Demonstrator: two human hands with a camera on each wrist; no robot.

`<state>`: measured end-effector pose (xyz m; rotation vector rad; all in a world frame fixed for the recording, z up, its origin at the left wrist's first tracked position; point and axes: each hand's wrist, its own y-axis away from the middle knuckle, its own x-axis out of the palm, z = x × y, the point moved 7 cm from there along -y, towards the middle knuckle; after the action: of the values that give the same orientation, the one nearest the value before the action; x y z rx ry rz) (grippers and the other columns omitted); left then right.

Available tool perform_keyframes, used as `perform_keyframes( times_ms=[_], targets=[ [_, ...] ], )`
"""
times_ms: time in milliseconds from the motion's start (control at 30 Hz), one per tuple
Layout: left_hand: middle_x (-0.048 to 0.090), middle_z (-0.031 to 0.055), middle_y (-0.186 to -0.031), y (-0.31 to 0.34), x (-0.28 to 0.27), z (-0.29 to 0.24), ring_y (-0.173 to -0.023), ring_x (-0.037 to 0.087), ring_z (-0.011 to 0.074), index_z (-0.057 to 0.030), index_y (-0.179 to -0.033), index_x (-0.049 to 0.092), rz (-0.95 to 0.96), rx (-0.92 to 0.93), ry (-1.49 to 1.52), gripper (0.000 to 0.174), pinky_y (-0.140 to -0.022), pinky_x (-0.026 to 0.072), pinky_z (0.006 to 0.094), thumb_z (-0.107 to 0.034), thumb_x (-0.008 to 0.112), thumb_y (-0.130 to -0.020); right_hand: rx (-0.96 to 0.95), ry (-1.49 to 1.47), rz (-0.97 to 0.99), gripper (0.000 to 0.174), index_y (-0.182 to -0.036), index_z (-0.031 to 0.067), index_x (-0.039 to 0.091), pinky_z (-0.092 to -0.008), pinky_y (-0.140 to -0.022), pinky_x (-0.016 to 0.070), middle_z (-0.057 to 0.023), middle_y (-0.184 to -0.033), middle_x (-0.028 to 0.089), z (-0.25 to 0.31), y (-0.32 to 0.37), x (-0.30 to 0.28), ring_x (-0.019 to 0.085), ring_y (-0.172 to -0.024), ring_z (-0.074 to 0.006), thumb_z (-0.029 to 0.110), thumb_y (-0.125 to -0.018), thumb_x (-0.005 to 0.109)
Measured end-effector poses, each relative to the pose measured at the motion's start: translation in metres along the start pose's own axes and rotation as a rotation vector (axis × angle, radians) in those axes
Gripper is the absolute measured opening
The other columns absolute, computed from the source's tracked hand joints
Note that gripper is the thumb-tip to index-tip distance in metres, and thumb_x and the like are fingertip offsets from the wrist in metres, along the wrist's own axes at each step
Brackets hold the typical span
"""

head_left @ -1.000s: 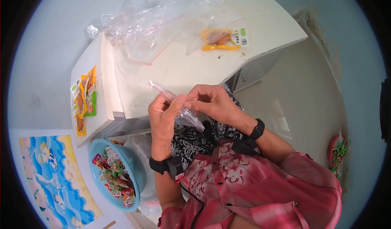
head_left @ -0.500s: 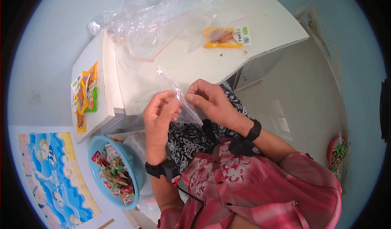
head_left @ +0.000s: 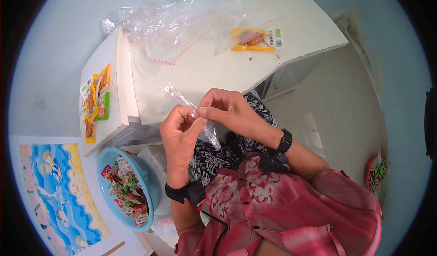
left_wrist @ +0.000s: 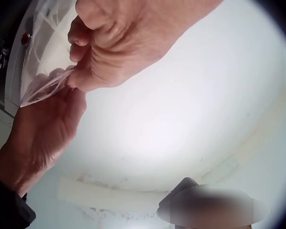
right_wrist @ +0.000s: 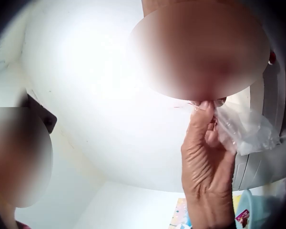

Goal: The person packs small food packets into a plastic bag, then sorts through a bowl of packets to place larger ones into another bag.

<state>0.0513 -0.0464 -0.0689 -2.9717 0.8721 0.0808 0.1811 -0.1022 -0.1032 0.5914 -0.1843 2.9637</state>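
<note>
A clear plastic zip bag [head_left: 211, 136] is held between the two hands above the lap, its upper end pointing at the table. The left hand [head_left: 176, 137] pinches the bag's edge between thumb and fingers. Right beside it, the right hand [head_left: 232, 112] pinches the same edge, the fingertips of both meeting. In the left wrist view the bag's mouth [left_wrist: 47, 88] shows as a thin double edge, slightly parted, with fingers behind the film. In the right wrist view the bag [right_wrist: 250, 131] hangs crumpled beside the left hand [right_wrist: 205, 162]; a blur hides the right hand.
On the white table [head_left: 214, 69] lie a heap of clear bags [head_left: 168, 26] and a yellow-edged food packet [head_left: 255, 39]. More packets [head_left: 94, 101] rest on the left ledge. A blue basin [head_left: 102, 183] of small wrapped packs stands below; a red bowl [head_left: 368, 169] sits far right.
The bag was spread wider half a second ago, with the hands apart; now the fingertips have come together on its edge and the bag looks narrower.
</note>
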Motion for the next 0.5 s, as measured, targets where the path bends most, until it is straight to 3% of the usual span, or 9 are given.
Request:
perform_keyframes(
  times_ms=[200,300,400,500],
  targets=[
    [0.064,0.0000,-0.091,-0.001,0.004,-0.002,-0.082,0.062,0.0074,-0.0069,-0.089,0.058,0.108,-0.076,0.130,0.021,-0.074,0.0476,0.0220,0.002,0.076,-0.087,0.050,-0.003,-0.008,0.011,-0.098,0.0021,0.067,-0.0230,-0.077,0.0483,0.0013,-0.090,0.067,-0.004,0.000,-0.002,0.060,-0.086,-0.0054,0.013,-0.100,0.068],
    [0.063,0.0003,-0.095,-0.001,0.001,0.006,-0.088,0.062,0.0098,-0.0079,-0.089,0.058,0.158,-0.113,0.194,0.021,-0.080,0.0477,0.0236,0.000,0.077,-0.087,0.021,0.000,-0.035,0.010,-0.094,0.0026,0.067,-0.0226,-0.067,0.0449,0.0030,-0.083,0.064,-0.012,-0.002,-0.004,0.055,-0.076,-0.0038,0.012,-0.098,0.069],
    [0.063,-0.0007,-0.095,-0.001,-0.005,0.012,-0.092,0.060,0.0108,-0.0078,-0.089,0.058,0.165,-0.114,0.228,0.020,-0.086,0.0468,0.0265,-0.002,0.077,-0.087,0.010,0.008,0.023,0.009,-0.098,0.0024,0.067,-0.0233,-0.075,0.0485,0.0018,-0.090,0.067,-0.006,0.000,-0.001,0.059,-0.084,-0.0055,0.011,-0.101,0.066],
    [0.063,-0.0015,-0.095,0.001,-0.006,0.014,-0.096,0.059,0.0110,-0.0077,-0.088,0.058,0.205,-0.127,0.266,0.018,-0.090,0.0455,0.0283,-0.003,0.076,-0.088,-0.015,0.031,0.058,0.010,-0.099,0.0020,0.066,-0.0235,-0.075,0.0490,0.0015,-0.090,0.066,-0.007,-0.001,0.002,0.059,-0.084,-0.0060,0.011,-0.101,0.065]
  ],
)
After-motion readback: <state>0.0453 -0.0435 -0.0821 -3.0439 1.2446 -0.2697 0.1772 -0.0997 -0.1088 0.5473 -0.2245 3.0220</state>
